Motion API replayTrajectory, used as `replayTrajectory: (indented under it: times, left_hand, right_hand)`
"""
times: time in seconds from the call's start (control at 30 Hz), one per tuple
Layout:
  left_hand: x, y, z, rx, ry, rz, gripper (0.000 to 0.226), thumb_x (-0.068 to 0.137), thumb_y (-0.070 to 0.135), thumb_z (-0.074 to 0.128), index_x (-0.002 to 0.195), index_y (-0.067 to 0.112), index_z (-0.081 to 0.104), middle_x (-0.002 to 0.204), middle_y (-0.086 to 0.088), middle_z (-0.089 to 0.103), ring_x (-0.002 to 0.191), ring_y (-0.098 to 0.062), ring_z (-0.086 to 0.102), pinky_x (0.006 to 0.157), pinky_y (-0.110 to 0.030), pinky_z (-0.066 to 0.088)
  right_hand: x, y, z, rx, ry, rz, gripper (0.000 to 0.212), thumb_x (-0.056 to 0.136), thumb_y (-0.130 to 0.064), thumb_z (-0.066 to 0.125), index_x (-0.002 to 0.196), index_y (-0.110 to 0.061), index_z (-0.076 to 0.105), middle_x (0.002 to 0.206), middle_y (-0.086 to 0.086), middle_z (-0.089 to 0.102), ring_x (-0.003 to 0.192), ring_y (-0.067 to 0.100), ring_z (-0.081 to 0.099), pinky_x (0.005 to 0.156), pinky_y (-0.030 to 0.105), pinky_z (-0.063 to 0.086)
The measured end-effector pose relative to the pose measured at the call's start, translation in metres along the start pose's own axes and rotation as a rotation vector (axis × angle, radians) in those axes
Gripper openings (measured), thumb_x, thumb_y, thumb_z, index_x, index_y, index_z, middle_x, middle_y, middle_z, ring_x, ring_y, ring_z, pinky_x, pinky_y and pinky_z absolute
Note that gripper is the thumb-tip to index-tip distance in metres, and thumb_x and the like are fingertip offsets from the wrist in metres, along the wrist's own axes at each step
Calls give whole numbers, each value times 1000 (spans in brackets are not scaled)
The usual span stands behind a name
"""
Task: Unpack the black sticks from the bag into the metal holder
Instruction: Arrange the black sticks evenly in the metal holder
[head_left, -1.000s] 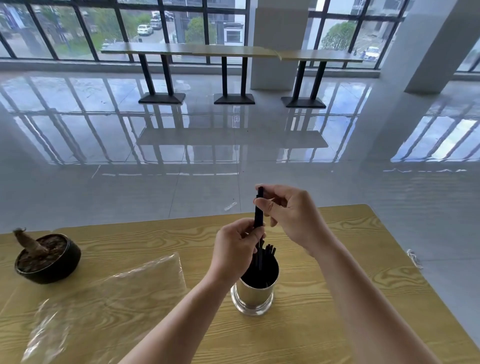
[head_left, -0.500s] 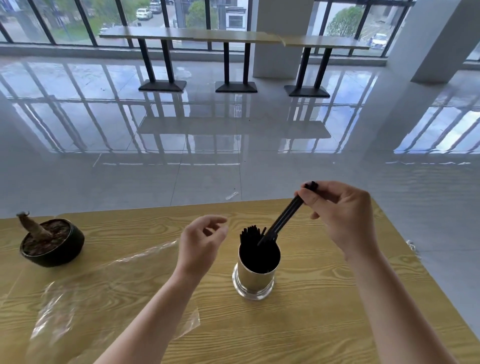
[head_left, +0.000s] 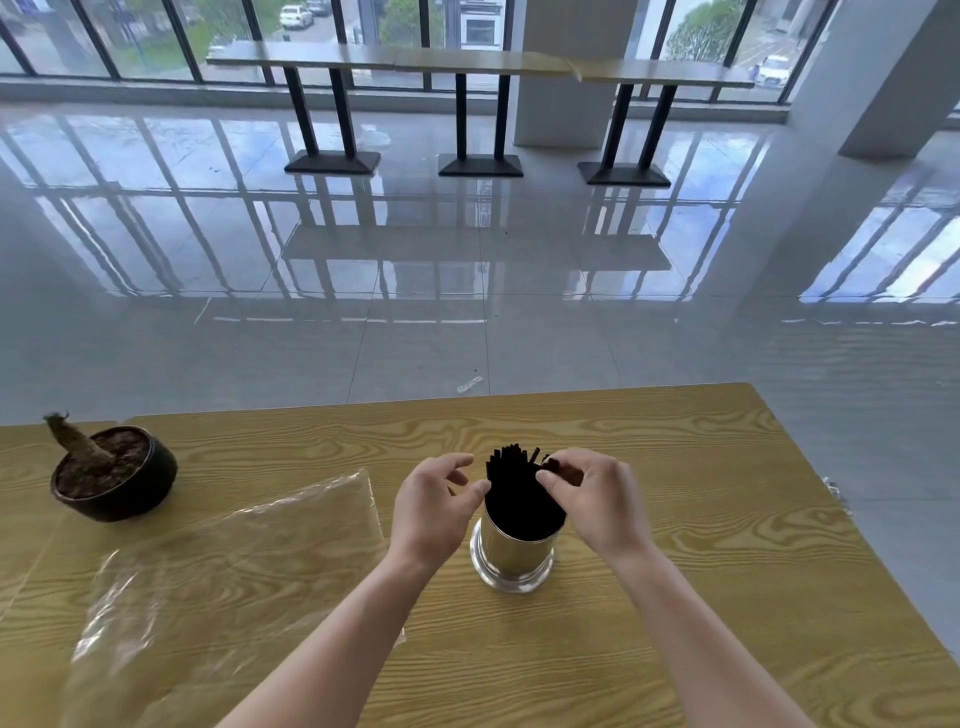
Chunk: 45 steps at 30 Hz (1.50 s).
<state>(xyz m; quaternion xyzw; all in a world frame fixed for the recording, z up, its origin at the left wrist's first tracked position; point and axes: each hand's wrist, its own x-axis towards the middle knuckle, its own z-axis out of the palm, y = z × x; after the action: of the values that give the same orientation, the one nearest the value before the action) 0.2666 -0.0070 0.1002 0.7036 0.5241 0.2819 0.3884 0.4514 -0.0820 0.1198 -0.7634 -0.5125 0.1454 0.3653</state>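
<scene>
Many thin black sticks (head_left: 511, 486) stand bunched in cylindrical metal holder (head_left: 511, 558); right hand (head_left: 595, 501) pinches their tips, left hand (head_left: 434, 501) curls loosely beside, gripping nothing; sideways tug could topple it.

Wooden table (head_left: 701, 519), metal holder (head_left: 511, 556) standing mid-table. Clear bag (head_left: 223, 571) lies toward the left edge (crumpled). Pot (head_left: 117, 478) sits at the far-left corner.

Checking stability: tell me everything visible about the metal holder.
The metal holder is a shiny silver cylinder with a wider base ring, standing upright on the wooden table, right of the clear bag. Its open top is full of black sticks that fan above the rim. The left hand and right hand flank its top at the sticks; contact with the metal cannot be told.
</scene>
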Motion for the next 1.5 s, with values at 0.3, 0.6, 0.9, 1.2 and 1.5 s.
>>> replayTrajectory:
  times: [0.3,0.6,0.9,1.2,1.5]
  left_hand:
    - [14,9,17,10,-4,11,28,83,31,78,111,26,73,91,12,69,78,-6,65,74,-28,55]
    - [19,4,22,-33,49,25,15,83,27,79,98,28,75,79,15,68,72,0,64,64,-17,48]
    - [25,6,26,-42,50,5,9,84,26,78,93,28,75,83,14,70,73,0,63,66,-21,51]
    - [24,6,26,-70,35,1,9,85,23,76,90,31,75,78,13,69,72,-6,65,65,-26,54]
    - [24,7,25,-56,25,10,14,85,24,76,84,37,71,76,16,68,71,-5,65,65,-31,57]
  right_hand:
    - [1,3,13,-215,-27,-76,18,84,-25,79,99,-15,77,90,0,73,83,18,67,67,19,41]
    - [9,-3,-1,-134,53,-117,17,80,-18,84,96,-16,77,80,-6,70,68,10,62,67,25,54]
    - [35,-16,9,-279,-142,-250,39,90,-29,74,128,-28,68,109,-9,63,104,14,51,78,33,53]
    - [53,-17,12,-312,-309,-333,35,91,-18,72,124,-27,72,104,-5,67,101,16,50,88,34,48]
    - [64,-18,5,-344,-388,-314,11,88,-16,73,99,-16,78,97,-3,68,95,21,62,82,32,49]
